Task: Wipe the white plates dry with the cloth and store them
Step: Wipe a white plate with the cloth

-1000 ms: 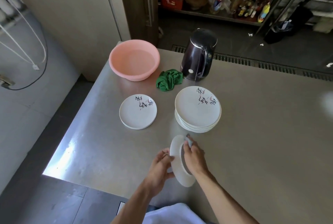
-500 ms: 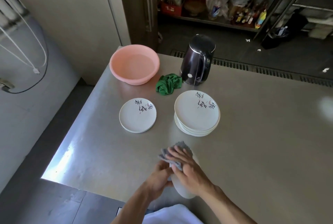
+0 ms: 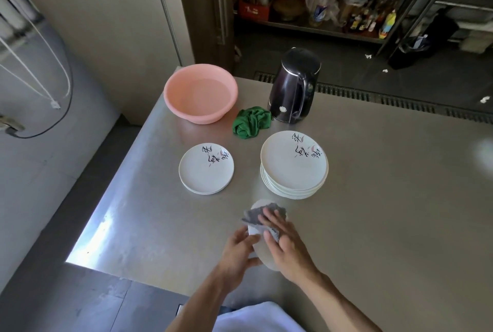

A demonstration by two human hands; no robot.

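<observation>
Plate (image 3: 264, 257) has tipped flatter since 1 s ago, and the grey cloth (image 3: 257, 214) now spreads over its face. Your left hand (image 3: 238, 253) grips the rim; your right hand (image 3: 286, 247) presses the cloth, fingers straight. Low stack (image 3: 206, 170) looks done, taller stack (image 3: 293, 167) likely waiting. Nothing stored yet.

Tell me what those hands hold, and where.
The left hand grips a white plate by its left rim; the right hand presses a grey cloth onto it.
</observation>
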